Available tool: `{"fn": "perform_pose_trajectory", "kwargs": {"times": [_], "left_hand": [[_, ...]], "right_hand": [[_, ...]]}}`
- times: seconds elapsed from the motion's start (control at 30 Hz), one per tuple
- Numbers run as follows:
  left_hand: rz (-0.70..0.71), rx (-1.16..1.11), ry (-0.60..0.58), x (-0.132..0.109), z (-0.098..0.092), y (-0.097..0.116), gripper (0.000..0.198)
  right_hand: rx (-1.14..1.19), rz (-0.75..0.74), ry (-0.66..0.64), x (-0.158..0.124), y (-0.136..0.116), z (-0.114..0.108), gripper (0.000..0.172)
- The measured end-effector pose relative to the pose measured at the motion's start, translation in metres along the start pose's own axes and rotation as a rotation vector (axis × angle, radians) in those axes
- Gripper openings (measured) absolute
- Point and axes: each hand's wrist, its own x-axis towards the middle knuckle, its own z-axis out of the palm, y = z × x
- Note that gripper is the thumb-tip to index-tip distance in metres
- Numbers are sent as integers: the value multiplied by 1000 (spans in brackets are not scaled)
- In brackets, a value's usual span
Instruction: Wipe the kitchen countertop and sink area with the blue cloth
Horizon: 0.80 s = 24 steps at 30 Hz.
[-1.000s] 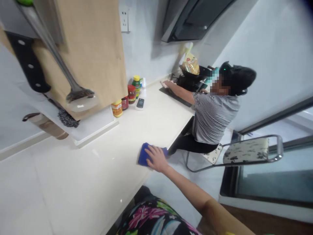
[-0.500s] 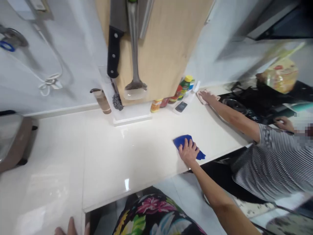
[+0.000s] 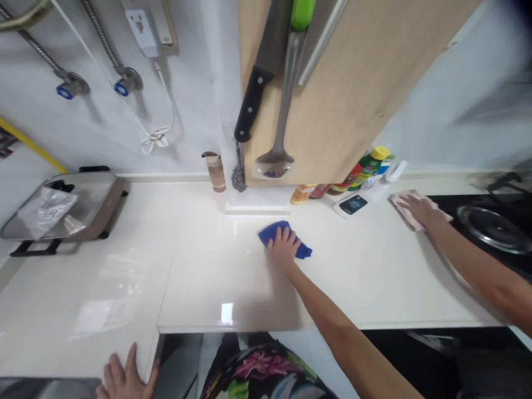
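My right hand (image 3: pixel 283 248) presses flat on a blue cloth (image 3: pixel 274 233) on the cream countertop (image 3: pixel 199 266), in front of a white stand holding a wooden board. Its fingers are spread over the cloth. My left hand (image 3: pixel 124 378) rests with fingers apart on the counter's near edge at the lower left, holding nothing.
Another person's hand (image 3: pixel 415 208) presses a pink cloth at the right, beside a stove burner (image 3: pixel 492 227). A knife (image 3: pixel 255 94) and ladle (image 3: pixel 278 149) hang on the board. Sauce bottles (image 3: pixel 366 166), a phone (image 3: pixel 352 204), a brown bottle (image 3: pixel 215 170) and a lidded electric pan (image 3: pixel 62 206) stand along the wall.
My right hand has slid the blue cloth from the counter's front edge toward the wall. The view swung left, and my left hand came into sight on the edge.
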Motion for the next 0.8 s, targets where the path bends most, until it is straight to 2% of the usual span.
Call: {"fn": "perform_pose_trajectory", "kwargs": {"times": [0.1, 0.23, 0.37, 0.47, 0.67, 0.8], "left_hand": [[-8, 16, -36, -2, 2, -2, 76], [-10, 35, -39, -3, 7, -11, 74], [3, 47, 1, -6, 13, -18, 70], [11, 45, 25, -7, 16, -20, 68], [12, 33, 21, -8, 15, -24, 66], [15, 12, 14, -8, 15, -26, 66]], "right_hand": [[32, -104, -40, 4, -46, -1, 67], [62, -260, -89, -6, -100, -1, 68], [71, -413, -78, -20, -139, -2, 67], [83, -532, -64, -22, -163, -3, 66], [90, -680, -100, 5, -212, 0, 67], [110, -757, -59, 30, -240, 5, 65]]}}
